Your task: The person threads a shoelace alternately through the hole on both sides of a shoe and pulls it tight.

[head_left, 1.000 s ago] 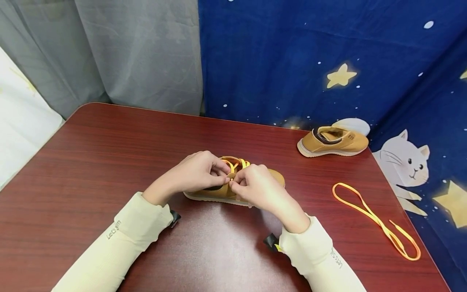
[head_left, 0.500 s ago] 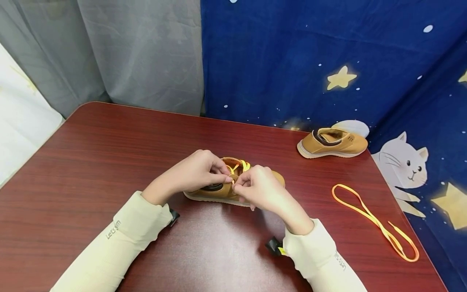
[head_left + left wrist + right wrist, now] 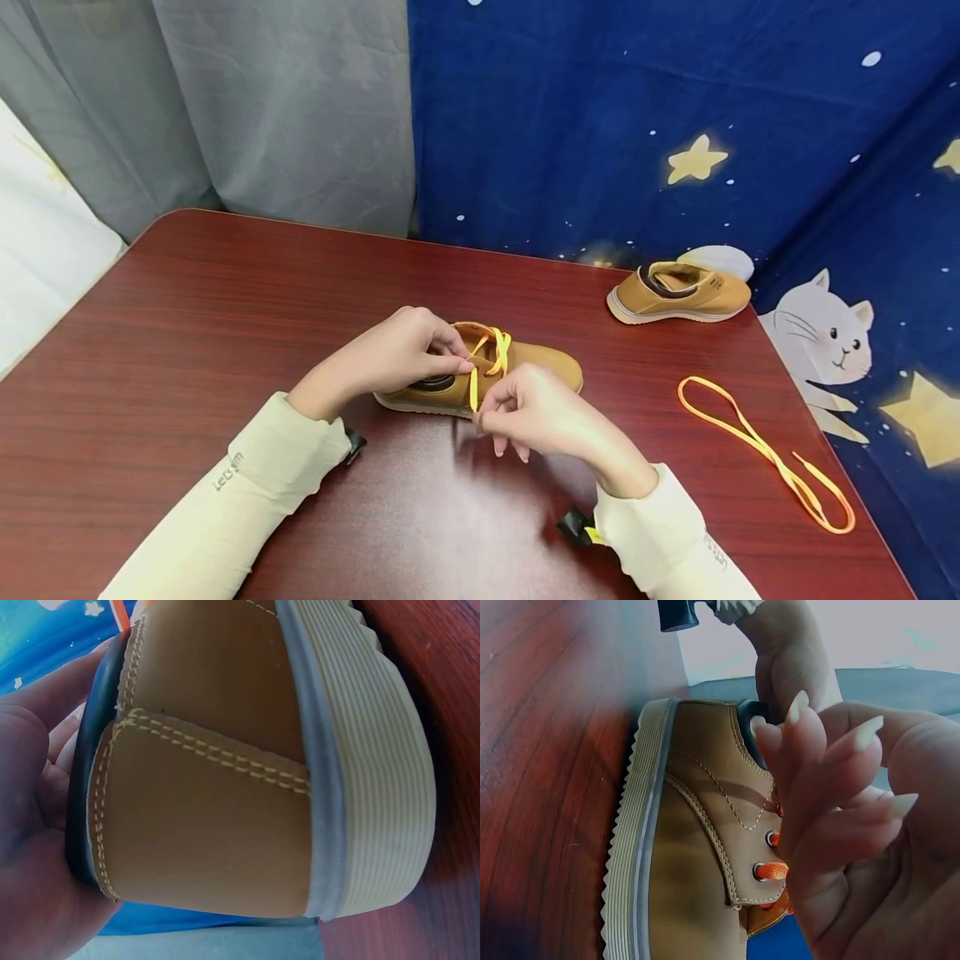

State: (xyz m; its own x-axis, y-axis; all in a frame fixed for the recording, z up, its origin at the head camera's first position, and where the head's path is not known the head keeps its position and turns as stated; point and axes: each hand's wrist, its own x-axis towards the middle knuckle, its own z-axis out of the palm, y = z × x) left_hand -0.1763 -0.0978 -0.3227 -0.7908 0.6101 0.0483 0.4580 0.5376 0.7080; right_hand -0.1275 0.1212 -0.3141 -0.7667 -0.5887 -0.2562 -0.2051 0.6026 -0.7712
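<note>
A tan shoe (image 3: 551, 367) stands on its sole at mid-table, toe to the right. A yellow-orange shoelace (image 3: 474, 387) is partly threaded through its eyelets. My left hand (image 3: 405, 350) reaches over the heel and pinches the edge of the near eyelet flap. In the left wrist view that hand (image 3: 30, 787) lies along the dark collar. My right hand (image 3: 540, 412) pinches the lace just in front of the shoe, and the strand runs taut down from the flap. The right wrist view shows lace (image 3: 774, 870) in the lower eyelets; the right fingers hide the pinched end.
A second tan shoe (image 3: 678, 293), without lace, stands at the back right of the red-brown table (image 3: 300, 275). A loose orange shoelace (image 3: 765, 450) lies looped near the right edge. Grey and blue curtains (image 3: 540, 125) hang behind the table.
My right hand has moved down from the flap toward the person, drawing a length of lace out through the eyelet. The loop above the shoe has shrunk. My left hand stays at the flap.
</note>
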